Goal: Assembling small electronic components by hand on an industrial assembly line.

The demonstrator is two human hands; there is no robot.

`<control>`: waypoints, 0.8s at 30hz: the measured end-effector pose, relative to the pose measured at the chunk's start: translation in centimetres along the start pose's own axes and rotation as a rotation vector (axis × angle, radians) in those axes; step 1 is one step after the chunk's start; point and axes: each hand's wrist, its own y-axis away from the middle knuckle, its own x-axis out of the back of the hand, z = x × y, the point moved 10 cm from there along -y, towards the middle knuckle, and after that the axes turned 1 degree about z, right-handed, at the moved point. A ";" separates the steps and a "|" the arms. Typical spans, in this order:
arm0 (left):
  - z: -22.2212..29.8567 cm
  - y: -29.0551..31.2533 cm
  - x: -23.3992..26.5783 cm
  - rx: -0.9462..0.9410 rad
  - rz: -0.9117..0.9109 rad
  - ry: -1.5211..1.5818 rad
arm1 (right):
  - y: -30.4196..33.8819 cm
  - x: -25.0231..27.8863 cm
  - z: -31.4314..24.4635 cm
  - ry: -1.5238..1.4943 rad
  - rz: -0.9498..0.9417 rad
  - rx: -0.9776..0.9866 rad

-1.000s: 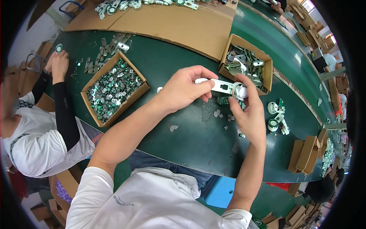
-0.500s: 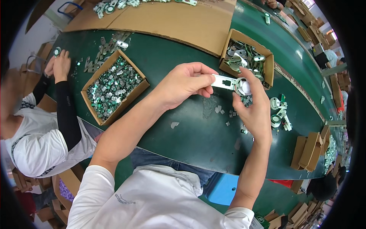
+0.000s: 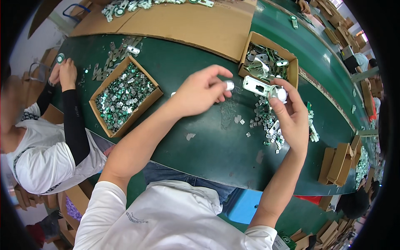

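In my right hand [image 3: 291, 112] is a long white plastic part [image 3: 255, 86] with a rectangular cutout and a rounded white end, pinched between thumb and fingers. Its free end points left. My left hand [image 3: 202, 91] hovers apart from it over the green table, a small white piece [image 3: 229, 85] at the thumb tip, its index finger stretched out. Below the long part, a loose pile of small clear and green square pieces [image 3: 262, 118] lies on the table, partly behind my right hand. More white parts [image 3: 313, 130] lie beyond that hand.
A cardboard box of small shiny pieces [image 3: 125, 98] stands left; another with flat metal and white parts [image 3: 271, 58] stands far right. Cardboard [image 3: 183, 25] covers the far side. Metal strips [image 3: 112, 58] lie behind the left box. A co-worker's hands [image 3: 62, 73] are at far left.
My left hand has let go of the long white part and drawn slightly left. My right hand has shifted right with the part, uncovering the small-piece pile.
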 end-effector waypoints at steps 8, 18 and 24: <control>1.7 2.0 -3.9 -0.461 -0.088 -0.700 | -0.1 0.8 -0.7 -0.195 0.033 0.013; 1.2 2.3 -6.2 -0.438 -0.190 -0.690 | 0.3 0.2 1.7 -0.037 -0.129 -0.200; 1.1 2.4 -7.7 -0.438 -0.214 -0.788 | 0.5 -0.9 1.4 0.048 -0.213 -0.143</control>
